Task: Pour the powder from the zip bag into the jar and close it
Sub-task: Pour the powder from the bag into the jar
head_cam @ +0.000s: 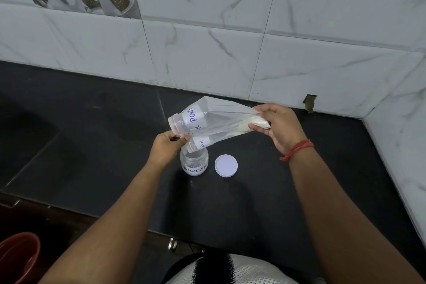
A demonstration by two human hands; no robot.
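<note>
A clear zip bag with a white label and a red zip line is held stretched between both hands above the counter. My left hand pinches its open mouth, which points down right over the small clear jar labelled POWDER. My right hand grips the bag's raised bottom corner, where white powder is bunched. The jar stands open and upright on the black counter, with a little white powder at its bottom. Its white round lid lies flat on the counter just right of the jar.
The black stone counter meets a white marble-tiled wall at the back and on the right. A red bucket stands below the counter's front edge at lower left. A small hole shows in the wall tile base.
</note>
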